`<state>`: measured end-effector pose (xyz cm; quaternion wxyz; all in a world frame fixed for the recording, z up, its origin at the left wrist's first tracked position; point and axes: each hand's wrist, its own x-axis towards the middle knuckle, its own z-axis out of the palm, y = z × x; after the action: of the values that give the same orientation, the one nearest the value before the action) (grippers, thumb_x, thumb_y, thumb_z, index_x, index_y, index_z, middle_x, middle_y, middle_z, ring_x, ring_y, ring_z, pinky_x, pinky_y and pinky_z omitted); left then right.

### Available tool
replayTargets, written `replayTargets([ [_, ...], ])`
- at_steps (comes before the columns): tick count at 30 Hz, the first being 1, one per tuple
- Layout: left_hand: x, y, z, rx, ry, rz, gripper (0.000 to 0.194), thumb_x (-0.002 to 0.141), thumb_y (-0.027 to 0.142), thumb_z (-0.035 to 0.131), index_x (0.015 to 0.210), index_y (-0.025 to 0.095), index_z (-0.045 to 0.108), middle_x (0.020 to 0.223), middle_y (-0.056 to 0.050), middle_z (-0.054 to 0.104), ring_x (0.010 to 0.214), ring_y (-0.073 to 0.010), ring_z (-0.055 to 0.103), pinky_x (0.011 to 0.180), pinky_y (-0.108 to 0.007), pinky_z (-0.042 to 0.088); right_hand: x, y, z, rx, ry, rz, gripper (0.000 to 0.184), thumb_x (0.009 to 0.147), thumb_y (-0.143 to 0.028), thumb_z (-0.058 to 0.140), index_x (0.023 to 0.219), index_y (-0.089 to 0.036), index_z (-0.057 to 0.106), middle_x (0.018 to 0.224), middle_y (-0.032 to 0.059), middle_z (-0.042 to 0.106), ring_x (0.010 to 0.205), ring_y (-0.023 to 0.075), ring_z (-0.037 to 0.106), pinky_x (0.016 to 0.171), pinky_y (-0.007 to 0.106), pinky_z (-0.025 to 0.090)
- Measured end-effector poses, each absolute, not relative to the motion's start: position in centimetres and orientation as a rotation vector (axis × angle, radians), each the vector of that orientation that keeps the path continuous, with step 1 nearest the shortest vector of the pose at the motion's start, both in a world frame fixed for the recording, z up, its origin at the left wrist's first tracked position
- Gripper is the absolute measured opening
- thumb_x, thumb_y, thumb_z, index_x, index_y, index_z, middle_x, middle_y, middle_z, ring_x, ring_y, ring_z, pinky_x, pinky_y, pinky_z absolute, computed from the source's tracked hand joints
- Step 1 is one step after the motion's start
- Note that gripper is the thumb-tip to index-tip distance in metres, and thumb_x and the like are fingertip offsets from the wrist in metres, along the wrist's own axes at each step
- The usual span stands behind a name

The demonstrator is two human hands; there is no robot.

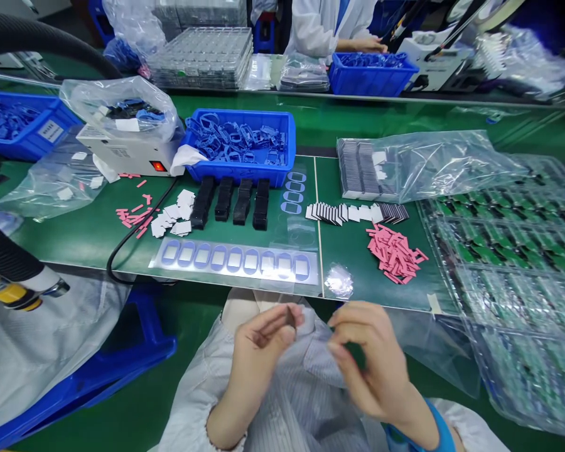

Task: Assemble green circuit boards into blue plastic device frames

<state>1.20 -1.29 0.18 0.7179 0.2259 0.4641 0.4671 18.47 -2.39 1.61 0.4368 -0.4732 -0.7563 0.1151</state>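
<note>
Over my lap, just off the table's front edge, my left hand (263,342) is closed, its thumb and fingers pinched around a small dark piece (290,317) that is too hidden to name. Facing it, my right hand (374,358) has its thumb and forefinger brought together in a pinch; whatever is between them, if anything, is too small to tell. A gap separates the two hands. Nearest them on the table are a clear film patch (339,280) and a strip of blue-rimmed oval stickers (235,258).
Pink strips (398,254) lie right, below a row of small dark and white squares (355,213). Clear trays of green circuit boards (513,245) fill the right side. Black stacks (260,204) stand before a blue bin (240,171). A co-worker's hand (370,45) is across the table.
</note>
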Motion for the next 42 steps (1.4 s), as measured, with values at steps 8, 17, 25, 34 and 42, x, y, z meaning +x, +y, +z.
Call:
replayTargets([
  [8, 0.8, -0.7, 0.1, 0.396, 1.114, 1.051, 0.031, 0.064, 0.036, 0.083, 0.091, 0.022, 0.078, 0.095, -0.010, 0.080, 0.084, -0.0193, 0.075, 0.074, -0.023, 0.058, 23.0, 0.7, -3.5, -1.724, -1.742, -0.022, 0.007, 0.086, -0.024, 0.059, 0.081, -0.019, 0.059, 0.082, 0.0076, 0.065, 0.082, 0.0236, 0.060, 0.071, 0.038, 0.045],
  [17, 0.7, -0.9, 0.3, 0.458, 1.113, 1.000, 0.034, 0.065, 0.040, 0.081, 0.092, 0.021, 0.078, 0.092, -0.011, 0.080, 0.080, -0.0188, 0.074, 0.067, -0.021, 0.057, 23.1, -0.6, -3.3, -1.513, -2.043, -0.061, 0.023, 0.086, -0.017, 0.061, 0.109, -0.022, 0.064, 0.106, 0.0066, 0.074, 0.103, 0.0255, 0.066, 0.093, 0.047, 0.043],
  [25, 1.1, -1.4, 0.3, 0.648, 0.981, 0.958, 0.032, 0.060, 0.035, 0.085, 0.088, 0.021, 0.078, 0.086, -0.009, 0.081, 0.077, -0.0236, 0.074, 0.071, -0.032, 0.059, 18.3, -0.7, 1.3, -0.992, -2.216, 0.242, 0.041, 0.086, -0.023, 0.062, 0.126, -0.019, 0.052, 0.107, 0.0068, 0.074, 0.108, 0.0209, 0.065, 0.105, 0.045, 0.038],
  [34, 1.5, -2.1, 1.4, 0.466, 0.670, 0.795, 0.046, 0.066, 0.060, 0.071, 0.084, 0.019, 0.079, 0.070, -0.006, 0.077, 0.069, -0.0179, 0.071, 0.067, -0.025, 0.053, 15.5, -2.1, 1.4, -0.889, -1.545, 1.030, 0.032, 0.081, -0.038, 0.069, 0.102, -0.025, 0.049, 0.102, 0.0054, 0.075, 0.092, 0.0190, 0.072, 0.099, 0.042, 0.048],
  [42, 1.3, -2.1, 1.6, 0.322, 0.612, 0.749, 0.035, 0.065, 0.046, 0.079, 0.088, 0.020, 0.079, 0.079, -0.005, 0.077, 0.074, -0.0141, 0.069, 0.065, -0.020, 0.053, 17.2, -1.8, 2.0, -0.924, -1.518, 0.848, 0.023, 0.081, -0.036, 0.070, 0.093, -0.024, 0.055, 0.099, 0.0087, 0.070, 0.097, 0.0260, 0.066, 0.081, 0.044, 0.055],
])
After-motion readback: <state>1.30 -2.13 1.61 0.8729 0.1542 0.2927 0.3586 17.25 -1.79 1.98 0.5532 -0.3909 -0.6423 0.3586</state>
